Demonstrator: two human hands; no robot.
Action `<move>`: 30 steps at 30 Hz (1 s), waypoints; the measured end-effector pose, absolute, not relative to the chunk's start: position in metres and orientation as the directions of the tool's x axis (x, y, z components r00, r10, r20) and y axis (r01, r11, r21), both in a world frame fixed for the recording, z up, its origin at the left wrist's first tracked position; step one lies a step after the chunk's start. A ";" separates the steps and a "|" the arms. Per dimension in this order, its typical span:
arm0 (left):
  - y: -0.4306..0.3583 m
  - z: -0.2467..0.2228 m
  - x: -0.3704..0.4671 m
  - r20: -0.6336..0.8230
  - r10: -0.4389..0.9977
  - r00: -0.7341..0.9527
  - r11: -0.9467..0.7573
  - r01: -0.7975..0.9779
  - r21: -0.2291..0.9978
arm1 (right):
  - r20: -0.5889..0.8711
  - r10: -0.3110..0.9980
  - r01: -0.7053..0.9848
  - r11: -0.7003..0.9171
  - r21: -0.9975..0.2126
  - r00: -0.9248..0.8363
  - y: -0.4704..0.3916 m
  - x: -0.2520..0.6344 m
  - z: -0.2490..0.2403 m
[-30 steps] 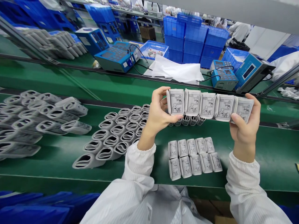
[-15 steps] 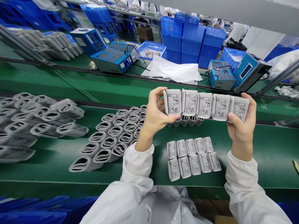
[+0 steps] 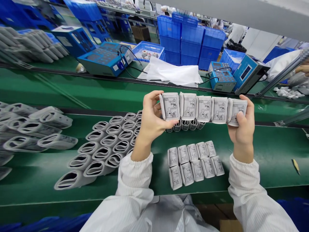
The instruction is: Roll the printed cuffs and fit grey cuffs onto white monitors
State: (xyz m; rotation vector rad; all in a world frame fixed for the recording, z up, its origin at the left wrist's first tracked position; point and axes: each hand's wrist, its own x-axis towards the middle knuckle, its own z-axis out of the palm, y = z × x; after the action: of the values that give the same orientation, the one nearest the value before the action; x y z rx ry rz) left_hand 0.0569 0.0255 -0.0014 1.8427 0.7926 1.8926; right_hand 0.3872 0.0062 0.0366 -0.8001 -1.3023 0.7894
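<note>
Rolled cuffs [image 3: 40, 127] lie by the left end of the bench [image 3: 267, 151]; standing cuffs [image 3: 109, 140] come next. The left hand [image 3: 152, 117] and right hand [image 3: 242, 127] grip opposite ends of five folded cuffs [image 3: 204, 108], raised before the back edge. Ten flat cuffs [image 3: 197, 170] lie between the forearms, near the front edge.

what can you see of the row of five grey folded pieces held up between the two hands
The row of five grey folded pieces looks like padded fabric with pale edging. The pieces stand side by side, printed faces toward the camera, showing dark line drawings and text too small to read. The left hand grips one end, the right hand the other, its thumb across the last printed face. The row is raised above the green work surface.
</note>
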 end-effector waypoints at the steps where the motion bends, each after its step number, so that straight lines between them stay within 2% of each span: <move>1: 0.025 -0.001 0.057 0.777 0.625 -0.069 -0.771 0.102 0.629 | 0.499 0.861 -0.061 0.505 -0.861 0.099 0.006 0.387 0.037; 4: 0.023 0.001 0.057 0.761 0.643 -0.084 -0.757 0.079 0.648 | 0.496 0.863 -0.074 0.503 -0.861 0.101 0.005 0.385 0.038; 9: 0.023 0.000 0.055 0.749 0.657 -0.093 -0.747 0.054 0.662 | 0.513 0.855 0.023 0.513 -0.858 0.073 0.003 0.385 0.037; 17: 0.030 -0.002 0.050 0.813 0.577 -0.077 -0.807 0.098 0.582 | 0.496 0.865 -0.010 0.498 -0.867 0.079 0.002 0.383 0.036; 27: 0.021 0.003 0.052 0.725 0.672 -0.154 -0.718 0.104 0.688 | 0.524 0.851 0.108 0.517 -0.849 0.040 0.001 0.382 0.037; 30: 0.021 0.001 0.050 0.722 0.675 -0.152 -0.714 0.113 0.691 | 0.523 0.850 0.094 0.516 -0.851 0.070 0.001 0.382 0.036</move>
State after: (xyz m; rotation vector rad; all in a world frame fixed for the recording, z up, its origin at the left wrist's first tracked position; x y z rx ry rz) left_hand 0.0497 0.0215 0.0011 1.7244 0.8882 1.9218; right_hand 0.3823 0.0005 0.0359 -0.8879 -1.4028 0.6995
